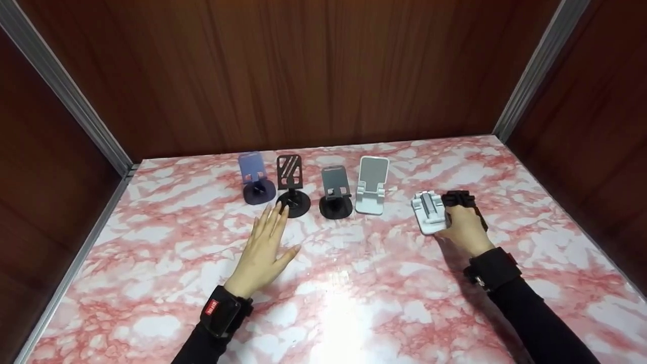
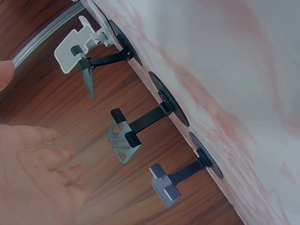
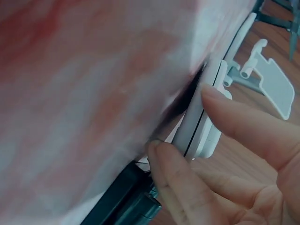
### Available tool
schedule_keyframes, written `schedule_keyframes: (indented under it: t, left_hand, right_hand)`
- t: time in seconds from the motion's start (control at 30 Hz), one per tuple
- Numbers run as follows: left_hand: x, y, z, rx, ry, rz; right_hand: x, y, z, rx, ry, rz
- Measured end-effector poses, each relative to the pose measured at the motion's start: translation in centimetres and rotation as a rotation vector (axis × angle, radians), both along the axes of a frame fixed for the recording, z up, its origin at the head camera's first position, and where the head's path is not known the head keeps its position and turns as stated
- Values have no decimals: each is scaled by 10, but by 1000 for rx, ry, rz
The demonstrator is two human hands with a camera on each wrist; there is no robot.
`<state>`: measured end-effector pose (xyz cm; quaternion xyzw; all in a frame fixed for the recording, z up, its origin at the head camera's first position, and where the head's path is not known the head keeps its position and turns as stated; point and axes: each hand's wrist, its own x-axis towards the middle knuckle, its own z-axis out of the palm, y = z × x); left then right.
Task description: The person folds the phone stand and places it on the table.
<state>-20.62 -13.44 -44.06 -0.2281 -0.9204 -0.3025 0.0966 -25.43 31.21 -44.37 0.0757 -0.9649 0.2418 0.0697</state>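
Note:
In the head view, my right hand (image 1: 466,230) pinches a folded white phone stand (image 1: 428,211) at the right of the table. A folded black phone stand (image 1: 460,197) lies close beside it, partly hidden by the hand. The right wrist view shows thumb and fingers on the white stand's edges (image 3: 206,133), with a dark shadow beneath it. My left hand (image 1: 263,253) hovers with fingers spread, holding nothing, in front of an upright black phone stand (image 1: 293,202). Its palm (image 2: 35,178) appears in the left wrist view.
Left of the black stand is a purple phone stand (image 1: 252,169). To its right are a grey phone stand (image 1: 335,182) and an unfolded white phone stand (image 1: 373,172). Brown wood-grain panels (image 1: 323,76) enclose the marbled table (image 1: 202,212) at the back and sides.

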Motion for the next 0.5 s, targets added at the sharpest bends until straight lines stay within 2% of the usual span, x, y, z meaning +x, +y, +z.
schedule_keyframes:
  t: [0.23,0.3,0.5]
  left_hand:
    - [0,-1,0,5,1,-3]
    - [0,-1,-1,7,3,-1]
    - [0,-1,-2,6,9,1]
  right_hand:
    - [-7,-1,-14,101,166,-13]
    - [-5,-3,-13,123,176,-13]
    - [4,-15,4,148,118,-5]
